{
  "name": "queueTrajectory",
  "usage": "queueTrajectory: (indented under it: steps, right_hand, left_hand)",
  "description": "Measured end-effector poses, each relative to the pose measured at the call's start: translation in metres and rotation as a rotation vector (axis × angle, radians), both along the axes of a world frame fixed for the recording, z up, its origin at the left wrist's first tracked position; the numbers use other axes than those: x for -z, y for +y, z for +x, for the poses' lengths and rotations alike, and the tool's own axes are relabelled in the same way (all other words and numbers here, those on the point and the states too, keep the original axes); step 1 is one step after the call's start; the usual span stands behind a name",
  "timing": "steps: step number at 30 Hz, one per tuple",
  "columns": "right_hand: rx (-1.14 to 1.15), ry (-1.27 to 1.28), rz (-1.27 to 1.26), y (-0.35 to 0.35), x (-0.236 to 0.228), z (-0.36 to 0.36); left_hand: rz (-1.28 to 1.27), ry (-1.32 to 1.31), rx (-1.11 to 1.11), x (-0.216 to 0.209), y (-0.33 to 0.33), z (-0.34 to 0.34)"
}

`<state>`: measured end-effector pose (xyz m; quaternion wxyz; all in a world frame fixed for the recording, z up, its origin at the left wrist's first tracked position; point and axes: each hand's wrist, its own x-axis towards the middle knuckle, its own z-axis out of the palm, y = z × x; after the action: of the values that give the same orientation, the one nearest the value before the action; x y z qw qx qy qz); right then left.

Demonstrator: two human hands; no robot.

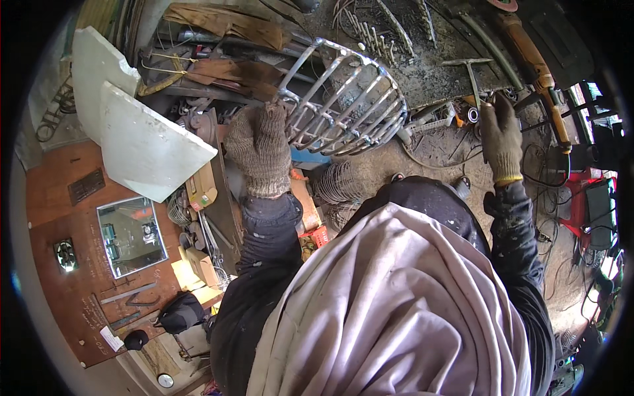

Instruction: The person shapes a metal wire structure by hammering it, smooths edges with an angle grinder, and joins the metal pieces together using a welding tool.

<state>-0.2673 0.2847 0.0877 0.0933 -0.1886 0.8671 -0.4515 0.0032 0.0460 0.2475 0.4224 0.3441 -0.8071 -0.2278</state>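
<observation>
There is one gloved left hand [259, 150] and one gloved right hand [502, 142], plus one barred metal basket [341, 124], two white panels [155, 142], one rectangular mirror [132, 235], one hammer [473, 79], one orange power tool [528, 53] and one pale pink cloth [396, 297]

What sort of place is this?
Probably a metalworking shop, perhaps for welding: there's a barred metal frame, a grimy worktop with loose rods, and what looks like a chipping hammer.

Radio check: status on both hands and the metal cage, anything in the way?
Left hand grips metal cage by its left edge. Right hand beside hammer, contact unclear. Possible clutter: metal rods beyond cage.
</observation>
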Motion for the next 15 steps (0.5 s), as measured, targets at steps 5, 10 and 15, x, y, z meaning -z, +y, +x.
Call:
queueTrajectory:
  steps: [5, 10, 15]
  right_hand:
    - [0.135, 0.08, -0.62, 0.016, -0.029, 0.016]
    - [-0.122, 0.253, -0.677, 0.026, -0.055, 0.051]
    - [-0.224, -0.126, -0.71, 0.02, -0.048, 0.079]
  left_hand:
    - [-0.105, 0.038, -0.021, 0.013, -0.012, -0.005]
    - [0.254, 0.166, -0.019, 0.01, -0.02, -0.014]
    - [0.314, 0.142, 0.039, 0.015, -0.025, -0.015]
